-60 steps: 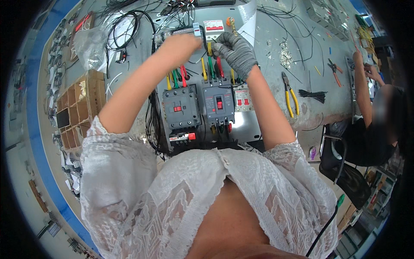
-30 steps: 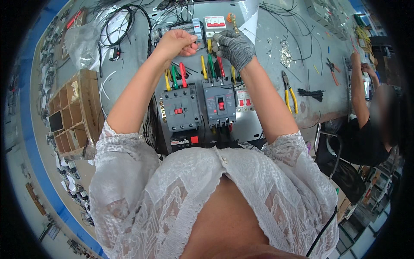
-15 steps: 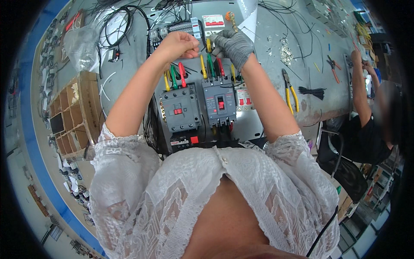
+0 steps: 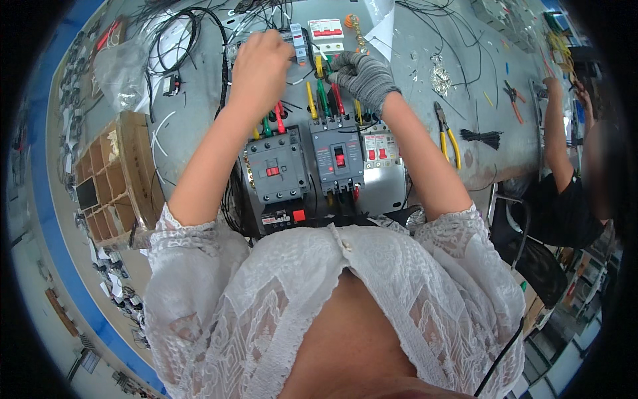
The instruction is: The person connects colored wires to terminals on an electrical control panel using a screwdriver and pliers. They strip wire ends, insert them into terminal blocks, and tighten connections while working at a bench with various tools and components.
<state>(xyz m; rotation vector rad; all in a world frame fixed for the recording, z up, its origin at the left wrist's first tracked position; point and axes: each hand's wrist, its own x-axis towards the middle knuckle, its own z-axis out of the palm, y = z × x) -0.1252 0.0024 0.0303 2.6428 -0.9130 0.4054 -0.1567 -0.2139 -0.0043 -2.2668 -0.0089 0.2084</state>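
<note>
My left hand, bare, is closed over the small terminal parts behind the contactor; its fingertips are partly hidden, and I cannot make out what they hold. My right hand, in a grey striped glove, has its fingers curled together beside a yellow-sleeved cable end. What lies between those fingers is hidden. Nearer me sit a dark grey contactor and a moulded-case circuit breaker, with yellow, green and red cables rising behind them. Behind my hands are a grey-blue relay module and a white breaker with a red lever.
A divided cardboard box stands at left, near a clear plastic bag. Yellow-handled pliers, red-handled cutters and black cable ties lie at right. A small two-lever breaker sits beside the large one. Another person works at far right.
My left hand has moved away from me and slightly left, turning its back upward, apart from the right hand. My gloved right hand has shifted slightly right and toward me.
</note>
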